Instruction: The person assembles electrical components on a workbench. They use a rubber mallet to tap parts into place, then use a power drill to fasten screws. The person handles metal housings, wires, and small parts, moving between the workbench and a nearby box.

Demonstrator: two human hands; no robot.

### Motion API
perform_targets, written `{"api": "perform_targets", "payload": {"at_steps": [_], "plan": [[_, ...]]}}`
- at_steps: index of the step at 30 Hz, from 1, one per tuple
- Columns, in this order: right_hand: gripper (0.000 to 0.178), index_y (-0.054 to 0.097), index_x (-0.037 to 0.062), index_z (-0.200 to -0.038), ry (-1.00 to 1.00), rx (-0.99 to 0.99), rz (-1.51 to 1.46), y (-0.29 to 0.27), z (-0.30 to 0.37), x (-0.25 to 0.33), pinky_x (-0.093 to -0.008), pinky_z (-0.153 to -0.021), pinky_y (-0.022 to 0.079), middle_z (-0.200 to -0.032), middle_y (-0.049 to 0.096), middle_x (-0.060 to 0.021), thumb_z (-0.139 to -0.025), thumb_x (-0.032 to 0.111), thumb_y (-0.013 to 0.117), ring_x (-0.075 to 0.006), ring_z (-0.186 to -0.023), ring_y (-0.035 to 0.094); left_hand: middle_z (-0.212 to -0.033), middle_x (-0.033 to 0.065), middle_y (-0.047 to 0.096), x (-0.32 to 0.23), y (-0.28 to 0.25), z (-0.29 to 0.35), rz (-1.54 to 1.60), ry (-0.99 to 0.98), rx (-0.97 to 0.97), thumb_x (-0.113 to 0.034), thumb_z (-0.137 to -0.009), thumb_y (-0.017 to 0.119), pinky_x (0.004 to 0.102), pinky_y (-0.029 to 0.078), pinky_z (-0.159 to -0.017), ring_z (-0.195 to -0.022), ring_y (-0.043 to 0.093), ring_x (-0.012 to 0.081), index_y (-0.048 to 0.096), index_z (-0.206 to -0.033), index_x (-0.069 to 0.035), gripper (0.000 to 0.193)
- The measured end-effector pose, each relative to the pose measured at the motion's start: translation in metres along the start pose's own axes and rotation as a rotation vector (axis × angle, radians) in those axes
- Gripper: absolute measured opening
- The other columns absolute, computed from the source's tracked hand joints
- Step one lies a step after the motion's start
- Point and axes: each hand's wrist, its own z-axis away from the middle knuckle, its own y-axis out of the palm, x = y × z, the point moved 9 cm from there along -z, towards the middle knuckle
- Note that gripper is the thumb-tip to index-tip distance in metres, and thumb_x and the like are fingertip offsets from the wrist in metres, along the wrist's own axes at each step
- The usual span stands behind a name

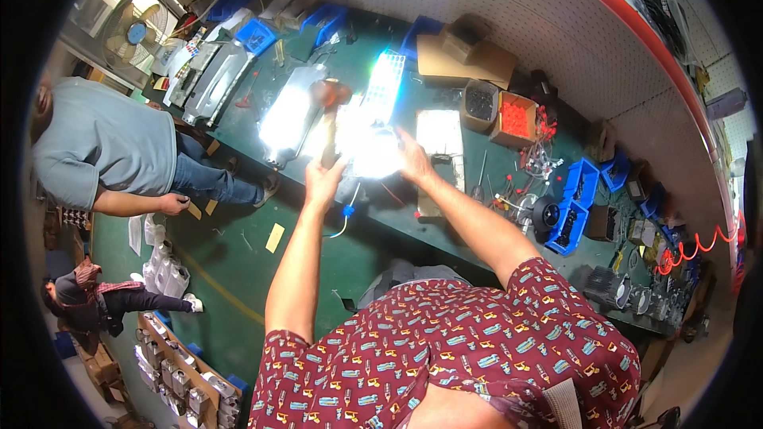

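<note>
A glaring white light fixture (375, 151) sits at the near edge of the bench, its outline washed out by glare. My left hand (324, 181) grips its left side, and my right hand (413, 159) holds the right side; the fingertips are partly lost in the brightness. A pale cable with a blue connector (348, 211) hangs from it over the bench edge. Just beyond my left hand is an orange-brown head on a pale handle, like a mallet (330, 94). Another bright silvery housing (292, 111) lies left of it, and a brightly shining panel (385, 79) lies behind.
To the right stand a box of red caps (515, 117), a box of dark parts (480, 103), a screwdriver (481, 171) and blue bins (572, 202). Grey housings (211, 79) lie at the far left. A co-worker in a grey-blue shirt (111, 139) stands left; another person (87, 294) is farther back.
</note>
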Motion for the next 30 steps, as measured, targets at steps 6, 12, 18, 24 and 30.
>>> {"api": "perform_targets", "payload": {"at_steps": [6, 12, 18, 24, 30], "plan": [[0.066, 0.041, -0.0064, -0.145, -0.011, -0.011, -0.059, 0.019, 0.011, -0.021, -0.0444, -0.106, 0.045, -0.133, 0.059, -0.0312, -0.089, 0.022, 0.06, -0.043, -0.125, 0.058, -0.082, 0.0014, 0.064, 0.011, 0.011, -0.008, 0.006, -0.133, -0.068, -0.015, -0.084, 0.077, 0.0275, 0.055, -0.06, -0.068, 0.062, 0.0116, 0.067, -0.095, -0.001, 0.021], [0.064, 0.04, -0.0018, -0.145, -0.015, 0.023, -0.146, 0.036, 0.0, -0.023, -0.0474, -0.104, 0.046, -0.129, 0.058, -0.0327, -0.09, 0.024, 0.06, -0.0466, -0.123, 0.057, -0.085, 0.0031, 0.066, 0.023, 0.005, -0.023, 0.001, -0.273, -0.017, -0.013, -0.084, 0.074, 0.0308, 0.057, -0.063, -0.072, 0.064, 0.0142, 0.062, -0.094, -0.004, 0.018], [0.063, 0.041, -0.0009, -0.145, -0.017, -0.068, -0.064, 0.021, 0.017, -0.021, -0.0458, -0.104, 0.045, -0.131, 0.057, -0.0325, -0.09, 0.025, 0.06, -0.0455, -0.124, 0.056, -0.09, 0.0036, 0.066, 0.029, 0.013, -0.025, 0.035, -0.299, 0.099, -0.012, -0.086, 0.072, 0.0327, 0.058, -0.069, -0.08, 0.065, 0.0155, 0.062, -0.101, -0.005, 0.02], [0.061, 0.042, 0.0, -0.143, 0.142, -0.111, -0.091, -0.011, 0.046, -0.003, -0.0448, -0.102, 0.047, -0.128, 0.059, -0.0317, -0.09, 0.024, 0.061, -0.0444, -0.12, 0.058, -0.092, 0.0045, 0.066, 0.027, 0.033, -0.017, 0.106, -0.287, 0.168, -0.019, -0.091, 0.074, 0.0314, 0.059, -0.071, -0.079, 0.064, 0.0145, 0.063, -0.103, -0.002, 0.024], [0.057, 0.044, 0.0031, -0.141, 0.21, -0.279, 0.003, -0.025, 0.067, -0.002, -0.0469, -0.096, 0.05, -0.117, 0.063, -0.0327, -0.088, 0.014, 0.059, -0.0455, -0.112, 0.063, -0.079, 0.0053, 0.066, 0.027, 0.002, -0.044, -0.488, 0.19, 0.097, -0.02, -0.092, 0.072, 0.034, 0.052, -0.067, -0.07, 0.061, 0.0156, 0.065, -0.101, 0.003, 0.026]]}}
